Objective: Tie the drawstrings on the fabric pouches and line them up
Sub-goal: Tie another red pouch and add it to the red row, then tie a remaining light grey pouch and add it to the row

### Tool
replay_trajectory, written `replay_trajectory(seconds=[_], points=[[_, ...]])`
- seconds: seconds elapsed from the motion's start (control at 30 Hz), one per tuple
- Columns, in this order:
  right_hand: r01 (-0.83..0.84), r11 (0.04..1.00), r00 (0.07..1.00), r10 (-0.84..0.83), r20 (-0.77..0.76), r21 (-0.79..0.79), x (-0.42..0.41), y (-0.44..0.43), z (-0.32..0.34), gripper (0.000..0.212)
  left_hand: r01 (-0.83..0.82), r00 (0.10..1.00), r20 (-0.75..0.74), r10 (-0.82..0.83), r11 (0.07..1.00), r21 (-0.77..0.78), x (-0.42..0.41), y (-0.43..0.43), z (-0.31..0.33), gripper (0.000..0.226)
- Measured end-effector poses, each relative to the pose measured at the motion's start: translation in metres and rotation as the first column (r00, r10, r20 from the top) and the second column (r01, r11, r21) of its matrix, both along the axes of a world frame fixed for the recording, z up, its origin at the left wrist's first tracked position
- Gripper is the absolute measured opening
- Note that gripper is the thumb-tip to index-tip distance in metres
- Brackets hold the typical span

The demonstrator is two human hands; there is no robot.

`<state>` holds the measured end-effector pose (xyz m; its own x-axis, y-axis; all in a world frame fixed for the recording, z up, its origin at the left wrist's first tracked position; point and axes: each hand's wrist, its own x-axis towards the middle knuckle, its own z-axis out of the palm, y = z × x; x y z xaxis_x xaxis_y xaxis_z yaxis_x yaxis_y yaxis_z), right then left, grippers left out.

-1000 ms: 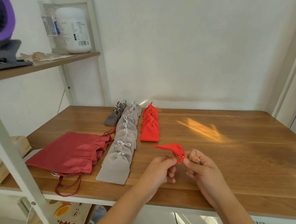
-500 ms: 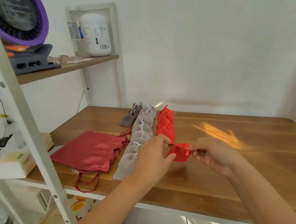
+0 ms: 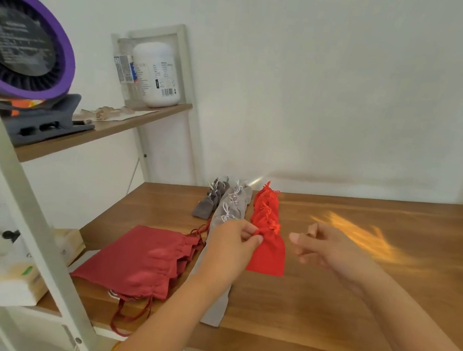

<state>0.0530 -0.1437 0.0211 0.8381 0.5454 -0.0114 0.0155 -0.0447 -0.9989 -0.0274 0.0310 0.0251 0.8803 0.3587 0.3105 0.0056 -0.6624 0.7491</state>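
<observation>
Head view of a wooden bench [image 3: 323, 315] set against a white wall. The left hand [image 3: 229, 248] reaches across the bench, and its thumb and fingers [image 3: 254, 238] pinch the gathered neck of the nearest red pouch [image 3: 267, 257]. That pouch lies flat on the bench at the near end of the row of red pouches [image 3: 264, 207], its tied neck touching the pouch ahead of it. The right hand [image 3: 330, 250] hovers just beside the pouch on its right, apart from it, with its fingers loosely curled and spread around nothing. Directly left of the red row runs a row of light grey pouches [image 3: 233, 202] with white bows, its middle hidden behind the left forearm and its near end [image 3: 215, 308] showing below the arm. A shorter row of dark grey pouches [image 3: 209, 202] lies left of that, at the far end. A stack of larger dark red drawstring bags [image 3: 148, 262] sits at the bench's left edge, its cords hanging over the front. A patch of sunlight [image 3: 365, 239] falls on the bench beyond the right hand. On the shelf [image 3: 129, 127] at upper left stand a white bottle [image 3: 156, 74] and a purple fan [image 3: 22, 41].
</observation>
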Motion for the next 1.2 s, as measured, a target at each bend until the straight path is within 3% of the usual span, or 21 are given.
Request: replay_trajectory(seconds=[0.1,0.27,0.47,0.67,0.77,0.83,1.0,1.1,1.2], points=[[0.235,0.917,0.941,-0.132,0.311,-0.322,0.013,-0.002,-0.022,0.027,-0.046,0.998,-0.056,0.043,0.998,-0.049,0.013,0.012,0.003,0.009],[0.328,0.748,0.867,0.006,0.499,-0.578,0.021,-0.005,-0.049,0.042,-0.088,0.974,-0.217,0.067,0.992,-0.085,0.041,0.027,0.005,0.012],[0.357,0.725,0.81,0.075,0.582,-0.59,0.023,-0.004,-0.059,0.045,-0.065,0.905,-0.424,0.019,0.993,-0.094,0.071,0.027,0.014,0.007],[0.394,0.709,0.768,0.096,0.633,-0.585,0.026,-0.003,-0.064,0.043,-0.136,0.821,-0.561,0.103,0.991,-0.018,0.09,0.026,0.007,0.014],[0.394,0.715,0.763,0.095,0.639,-0.577,0.028,-0.004,-0.065,0.043,-0.193,0.833,-0.548,0.073,0.967,-0.164,0.095,0.025,0.006,0.016],[0.401,0.724,0.762,0.076,0.643,-0.561,0.029,-0.005,-0.065,0.042,-0.198,0.84,-0.538,0.071,0.963,-0.183,0.094,0.024,0.006,0.015],[0.404,0.731,0.756,0.071,0.65,-0.55,0.026,-0.009,-0.065,0.041,-0.085,0.922,-0.356,0.152,0.977,0.196,0.08,0.031,0.011,0.009],[0.407,0.728,0.745,0.085,0.662,-0.552,0.024,-0.009,-0.065,0.04,-0.106,0.976,-0.161,0.147,0.965,0.241,0.055,0.039,0.021,0.014],[0.413,0.71,0.736,0.108,0.668,-0.57,0.02,-0.009,-0.063,0.042,-0.165,0.976,-0.103,0.193,0.959,0.229,0.019,0.055,0.028,0.008]])
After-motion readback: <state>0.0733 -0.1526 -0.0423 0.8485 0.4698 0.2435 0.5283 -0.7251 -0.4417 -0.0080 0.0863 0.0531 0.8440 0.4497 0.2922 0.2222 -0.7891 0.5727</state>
